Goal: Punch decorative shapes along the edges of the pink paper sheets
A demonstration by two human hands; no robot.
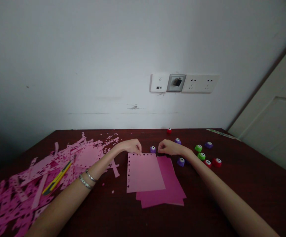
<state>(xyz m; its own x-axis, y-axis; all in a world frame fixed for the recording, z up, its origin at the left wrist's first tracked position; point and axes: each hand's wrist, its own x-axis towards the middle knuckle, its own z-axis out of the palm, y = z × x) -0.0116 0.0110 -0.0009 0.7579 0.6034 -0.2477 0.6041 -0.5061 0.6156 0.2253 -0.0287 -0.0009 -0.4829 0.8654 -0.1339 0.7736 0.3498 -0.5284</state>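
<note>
A light pink sheet of paper (145,174) lies on the table, with small shapes punched along its top and left edges. My left hand (132,145) is closed, with its fingertips on the sheet's top edge. Just past that edge stands a purple craft punch (153,149), between my two hands. My right hand (169,147) is curled closed near the sheet's top right corner; whether anything is in its fingers is hidden. Darker pink sheets (171,181) stick out from under the light one.
At the left, a heap of punched pink strips (12,197) spreads out, with a yellow cutter knife (57,177) on top. Several purple, green (201,156) and red punches (217,162) stand at the right. A ruler-like strip (223,134) lies near the wall sockets (200,83).
</note>
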